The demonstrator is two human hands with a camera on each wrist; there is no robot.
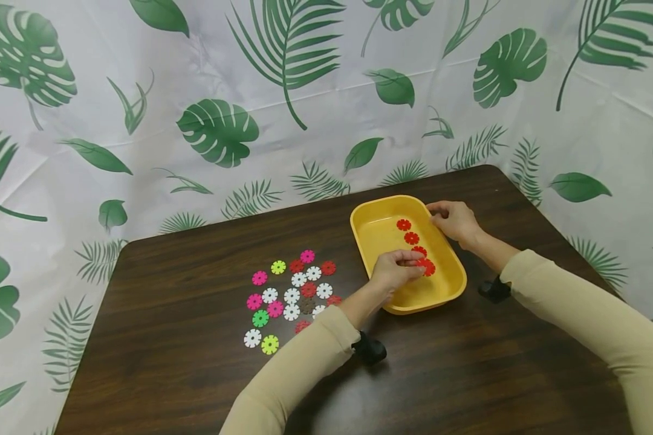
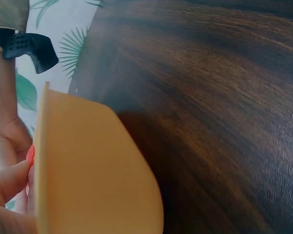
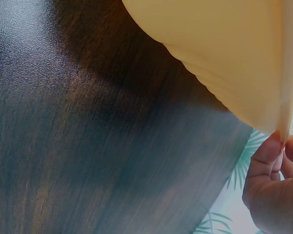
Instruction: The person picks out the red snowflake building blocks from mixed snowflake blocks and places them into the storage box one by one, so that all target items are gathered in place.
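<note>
Over the yellow tray (image 1: 408, 299), my left hand (image 1: 393, 272) pinches a red notched plastic disc (image 1: 427, 267) between thumb and fingers. In the left wrist view, a sliver of the red disc (image 2: 31, 154) shows at the fingertips, beside the tray's wall (image 2: 93, 165). Inside the tray, several more red discs (image 1: 411, 238) lie in a line, one partly hidden by my left fingers. My right hand (image 1: 457, 222) grips the tray's far right rim, thumb and fingers on either side of it, as the right wrist view also shows.
Left of the tray, several notched discs lie loose on the dark wooden table (image 1: 168, 338): white (image 1: 253, 338), pink (image 1: 259, 278), yellow (image 1: 269, 344), green (image 1: 260, 318), red (image 1: 328, 267) and brown (image 1: 307, 305). A leaf-patterned cloth (image 1: 315, 78) hangs behind the table.
</note>
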